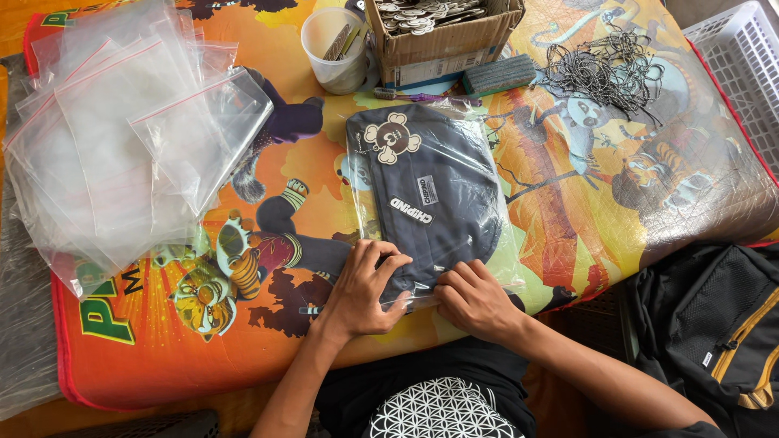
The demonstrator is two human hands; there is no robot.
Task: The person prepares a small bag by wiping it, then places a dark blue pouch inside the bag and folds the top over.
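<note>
Left hand [363, 290] and right hand [472, 298] press the bagged dark cap [430, 195] just beyond them.

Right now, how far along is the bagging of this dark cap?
Done: the dark cap already lies inside a clear zip bag. In hand: the left hand and right hand press along the bag's near edge. Left: a stack of unfilled bags lies to the left.

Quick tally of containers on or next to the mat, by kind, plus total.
Cardboard box: 1
White plastic cup: 1
White plastic basket: 1
Clear bag holding the dark garment, with left hand and right hand on its near edge: 1
Empty zip bags: a stack, uncountable
Total counted: 4
</note>
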